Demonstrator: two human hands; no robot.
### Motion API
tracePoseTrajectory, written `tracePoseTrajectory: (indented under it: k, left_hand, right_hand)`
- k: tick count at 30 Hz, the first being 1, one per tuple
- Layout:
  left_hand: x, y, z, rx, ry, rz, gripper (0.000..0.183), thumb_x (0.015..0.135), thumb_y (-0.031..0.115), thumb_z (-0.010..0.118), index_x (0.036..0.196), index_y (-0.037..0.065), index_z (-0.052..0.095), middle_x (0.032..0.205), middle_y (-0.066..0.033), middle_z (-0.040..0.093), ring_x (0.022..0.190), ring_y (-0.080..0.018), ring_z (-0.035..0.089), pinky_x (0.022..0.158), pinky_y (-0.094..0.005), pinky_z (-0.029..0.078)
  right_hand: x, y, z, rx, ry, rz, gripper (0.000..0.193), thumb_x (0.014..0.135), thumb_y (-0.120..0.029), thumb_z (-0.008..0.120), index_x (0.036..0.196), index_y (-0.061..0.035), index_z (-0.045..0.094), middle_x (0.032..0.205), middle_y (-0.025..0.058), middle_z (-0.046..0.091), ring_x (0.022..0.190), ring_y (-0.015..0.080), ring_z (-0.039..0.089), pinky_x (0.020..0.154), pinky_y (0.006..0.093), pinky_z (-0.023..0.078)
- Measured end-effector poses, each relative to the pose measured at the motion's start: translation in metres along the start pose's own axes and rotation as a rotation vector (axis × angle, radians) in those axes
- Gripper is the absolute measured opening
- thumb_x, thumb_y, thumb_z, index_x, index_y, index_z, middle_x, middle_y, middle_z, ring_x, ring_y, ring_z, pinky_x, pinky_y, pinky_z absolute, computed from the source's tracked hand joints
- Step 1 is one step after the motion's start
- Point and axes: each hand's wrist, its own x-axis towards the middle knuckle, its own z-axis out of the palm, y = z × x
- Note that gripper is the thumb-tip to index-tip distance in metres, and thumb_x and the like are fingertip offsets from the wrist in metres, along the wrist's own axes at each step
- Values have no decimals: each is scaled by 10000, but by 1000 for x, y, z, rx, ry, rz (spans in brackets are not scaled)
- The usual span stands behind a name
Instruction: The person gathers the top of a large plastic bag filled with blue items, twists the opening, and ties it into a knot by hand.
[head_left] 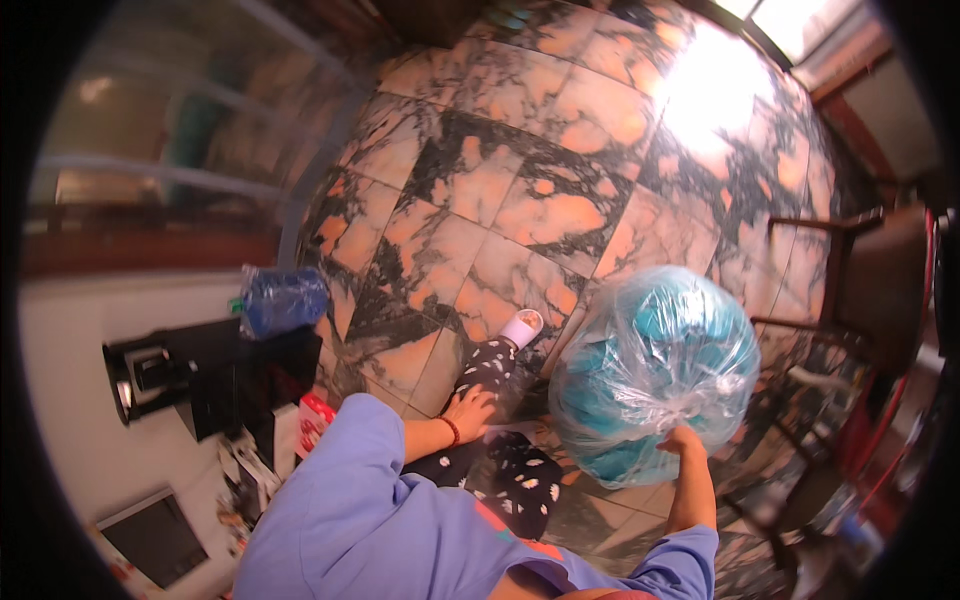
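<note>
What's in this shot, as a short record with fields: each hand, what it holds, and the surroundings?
left hand: open, resting on thigh
right hand: gripping knotted neck of bag
bag: clear plastic, blue contents, held above floor
floor: orange and black marble tiles
chair: dark wood, to the right
counter: white, to the left, dark appliance on it

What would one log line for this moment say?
right hand: grips clear plastic bag of teal stuff, lifted | left hand: rests on patterned trouser leg | floor: marble tiles
</note>
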Motion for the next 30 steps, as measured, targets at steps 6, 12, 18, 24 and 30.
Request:
tracePoseTrajectory:
  k: [6, 12, 18, 24, 30]
  left_hand:
    - [-98, -14, -79, -169, -439, -58, 457, 781, 331, 667, 1191, 139, 607, 1312, -146, 496, 1169, -394, 509, 903, -519, 484]
    - [-130, -109, -229, -345, -94, -361, 285, 809, 275, 595, 1006, 84, 672, 1000, -158, 672, 984, -329, 627, 862, -445, 483]
    - [-161, -206, -329, -502, 489, -518, 276, 828, 257, 580, 1012, 80, 684, 1009, -177, 671, 979, -342, 629, 855, -442, 497]
    - [-189, -232, -410, -465, 325, -698, 275, 904, 261, 594, 1074, 49, 630, 1079, -149, 643, 1008, -298, 608, 811, -417, 494]
    - [-192, -278, -472, -663, 96, -871, 282, 919, 308, 573, 1045, 62, 630, 968, -130, 624, 934, -301, 605, 782, -432, 481]
  right_hand:
    - [-21, -185, -131, 365, 122, -121, 236, 838, -260, 700, 964, -61, 685, 875, 135, 704, 804, 274, 680, 720, 347, 523]
    - [-54, -344, -215, -43, -324, -342, 292, 843, -324, 678, 1053, -121, 684, 829, 84, 692, 787, 250, 664, 710, 362, 514]
    - [6, -411, -318, -337, -210, -344, 328, 843, -408, 620, 1034, -152, 696, 957, 146, 701, 954, 333, 651, 841, 431, 511]
    - [151, -451, -431, -542, -260, -482, 284, 800, -408, 671, 929, -159, 716, 927, 151, 700, 928, 333, 662, 806, 448, 530]
    - [304, -642, -552, -1056, -148, -565, 333, 853, -398, 603, 1023, -115, 644, 1069, 159, 645, 981, 334, 632, 826, 468, 520]
